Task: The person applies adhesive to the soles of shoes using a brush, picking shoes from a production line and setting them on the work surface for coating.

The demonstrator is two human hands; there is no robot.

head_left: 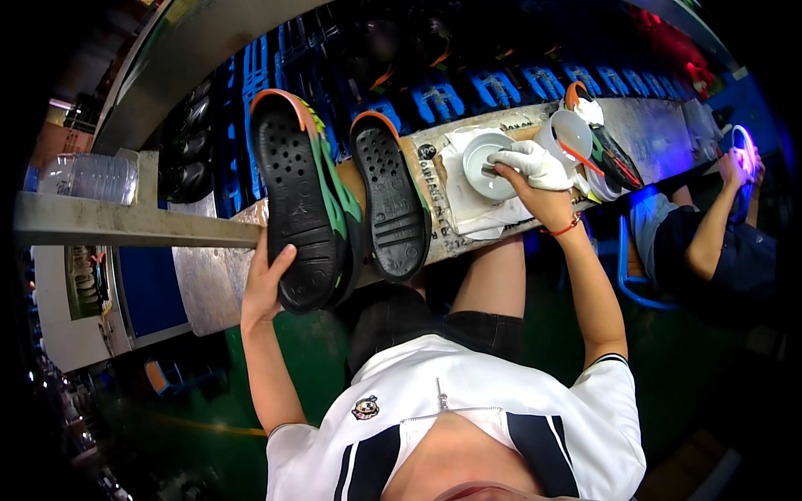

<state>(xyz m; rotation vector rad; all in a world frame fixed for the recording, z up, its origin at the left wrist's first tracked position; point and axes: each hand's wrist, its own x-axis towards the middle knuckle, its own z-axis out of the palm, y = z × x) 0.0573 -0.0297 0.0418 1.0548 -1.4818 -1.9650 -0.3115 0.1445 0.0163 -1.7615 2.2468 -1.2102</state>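
Observation:
My left hand (pixel 266 282) grips the heel end of a black shoe sole (pixel 294 209) with an orange toe rim and green side, thumb on its inner face. To its right a second black sole (pixel 388 200) lies on the bench. My right hand (pixel 533 171), its fingers partly covered by a white glove, is closed over a shallow white bowl (pixel 483 150). Its fingertips pinch a small greyish thing at the bowl's rim; what kind it is I cannot make out. White cloth or paper (pixel 461 200) lies under the bowl.
Right of my hand stand a white cup (pixel 570 134) and another dark sole (pixel 616 163). Blue racks (pixel 439 102) line the far side. A metal bar (pixel 142 227) crosses at left, by stacked clear plastic (pixel 92 178). At right a co-worker (pixel 710 230) holds a glowing thing.

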